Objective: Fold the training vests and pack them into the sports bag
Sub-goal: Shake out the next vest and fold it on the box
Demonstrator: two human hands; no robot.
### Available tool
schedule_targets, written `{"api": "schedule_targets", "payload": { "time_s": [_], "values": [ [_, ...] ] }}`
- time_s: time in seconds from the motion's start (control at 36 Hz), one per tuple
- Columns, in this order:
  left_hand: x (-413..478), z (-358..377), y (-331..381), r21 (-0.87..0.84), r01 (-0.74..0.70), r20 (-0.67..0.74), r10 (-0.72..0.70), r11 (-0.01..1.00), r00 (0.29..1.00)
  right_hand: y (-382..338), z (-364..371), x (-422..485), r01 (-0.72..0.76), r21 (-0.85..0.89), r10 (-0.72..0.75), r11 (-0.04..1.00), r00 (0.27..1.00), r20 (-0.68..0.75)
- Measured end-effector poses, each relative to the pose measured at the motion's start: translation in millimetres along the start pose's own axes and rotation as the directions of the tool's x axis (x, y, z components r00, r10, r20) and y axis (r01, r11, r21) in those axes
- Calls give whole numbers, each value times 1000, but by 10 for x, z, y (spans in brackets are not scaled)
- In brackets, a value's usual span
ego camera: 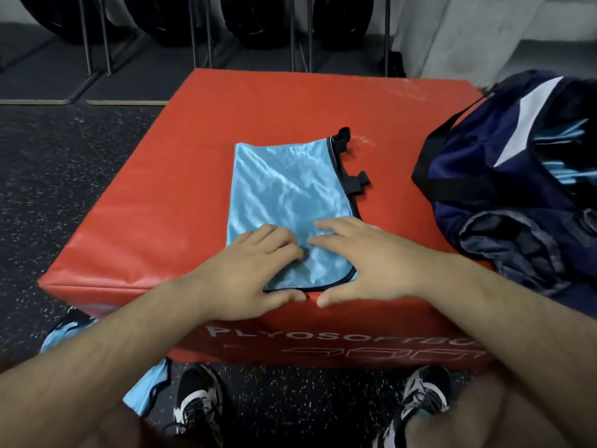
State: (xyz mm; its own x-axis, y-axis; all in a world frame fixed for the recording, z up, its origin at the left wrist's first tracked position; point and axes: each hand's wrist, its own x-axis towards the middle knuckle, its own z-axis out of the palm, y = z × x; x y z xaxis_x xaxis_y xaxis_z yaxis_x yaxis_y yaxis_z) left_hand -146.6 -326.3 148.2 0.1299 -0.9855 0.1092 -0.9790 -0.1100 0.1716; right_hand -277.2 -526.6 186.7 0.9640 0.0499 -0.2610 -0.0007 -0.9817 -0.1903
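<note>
Pressing down on the near end of the light blue shiny mesh training vest point(290, 189), our left hand point(248, 270) and right hand point(365, 257) lie side by side. Both are flat, with fingers extended on the fabric and thumbs at its near hem. Neither hand encloses or pinches anything.

Task status, as judged from the view:
- The vest under our palms lies on top of the red padded vinyl plyo box point(161, 205), already narrowed to a long panel. Its black elastic side straps point(358, 182) project beyond our right fingertips. We judge at least one more fold is needed.
- To the outside of our right hand sits the navy fabric sports bag point(517, 176), open at the top. Light blue folded edges point(562, 137) show inside, so some vests appear packed.
- Below our left forearm, on the dark speckled rubber floor point(48, 189), lies loose light blue fabric point(145, 392). We judge these to be vests not yet folded.

Surroundings: black weight plates on a metal rack point(258, 21) stand far beyond our fingertips.

Obstructions: the box surface between our hands and the bag carries nothing. The bag's black strap point(452, 185) crosses its near side and may catch a vest on insertion.
</note>
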Motion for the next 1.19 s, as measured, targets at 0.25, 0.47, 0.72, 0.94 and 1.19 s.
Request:
{"api": "schedule_targets", "payload": {
  "time_s": [0.25, 0.47, 0.72, 0.94, 1.19],
  "values": [
    [104, -22, -50, -25, 26, -76, -28, 999, 997, -54, -76, 63, 55, 18, -53, 998, 995, -88],
    [170, -73, -20, -170, 133, -85, -149, 976, 985, -168, -71, 111, 28, -51, -34, 998, 992, -119],
    [145, -119, 55, -87, 230, -88, -238, 969, 967, -150, -152, 155, -54, -21, 51, 998, 989, -136],
    [25, -301, -88, -148, 308, -1, -312, 940, 950, -121, -177, 121, -103, -19, 98, 994, 979, -179],
    [-17, -393, -181, -277, 360, -108, -401, 891, 910, -24, -180, 110, -168, 40, 172, 985, 955, -242]
  ]
}}
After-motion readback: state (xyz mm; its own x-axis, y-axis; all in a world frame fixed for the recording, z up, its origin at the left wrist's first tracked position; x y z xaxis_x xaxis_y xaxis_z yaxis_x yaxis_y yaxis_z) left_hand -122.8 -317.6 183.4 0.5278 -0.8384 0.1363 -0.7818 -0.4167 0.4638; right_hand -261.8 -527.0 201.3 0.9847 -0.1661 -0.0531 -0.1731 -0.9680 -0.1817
